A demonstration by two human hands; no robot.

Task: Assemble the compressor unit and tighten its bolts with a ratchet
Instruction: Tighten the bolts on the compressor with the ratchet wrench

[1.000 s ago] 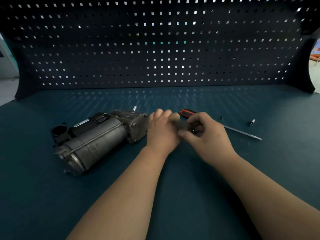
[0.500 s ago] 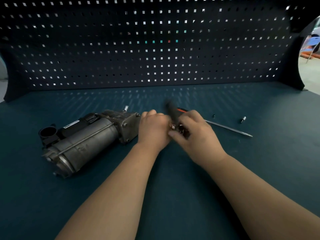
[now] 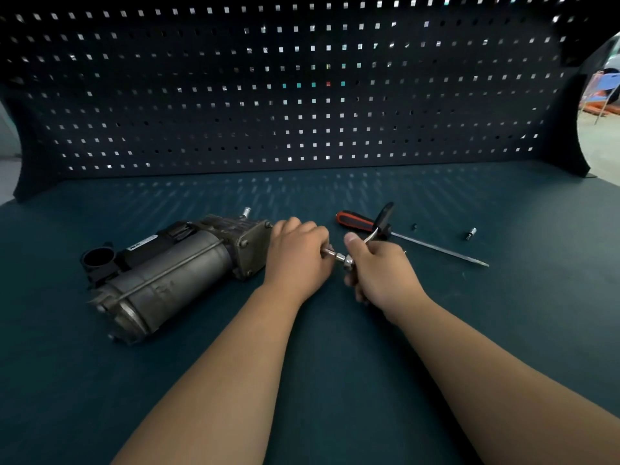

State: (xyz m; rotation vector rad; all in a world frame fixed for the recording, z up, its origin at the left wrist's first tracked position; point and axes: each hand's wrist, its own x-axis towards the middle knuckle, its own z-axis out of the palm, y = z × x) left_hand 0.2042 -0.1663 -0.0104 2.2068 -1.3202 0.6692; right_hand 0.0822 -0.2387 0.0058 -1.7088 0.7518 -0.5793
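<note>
A grey cylindrical compressor unit lies on its side on the dark green bench, its bolted end plate facing right. My left hand is closed just right of that plate, gripping the metal extension or socket of the ratchet. My right hand grips the ratchet near its chrome head, and the black handle sticks up and away from me. What the socket meets is hidden behind my left hand.
An orange-and-black screwdriver with a long shaft lies behind my hands, pointing right. A small dark bolt and a silver socket bit lie further right. The perforated back panel closes off the bench's rear.
The ratchet handle has swung upright and is sharp instead of blurred. My hands have parted slightly, showing the chrome extension between them. The view has shifted a little left.
</note>
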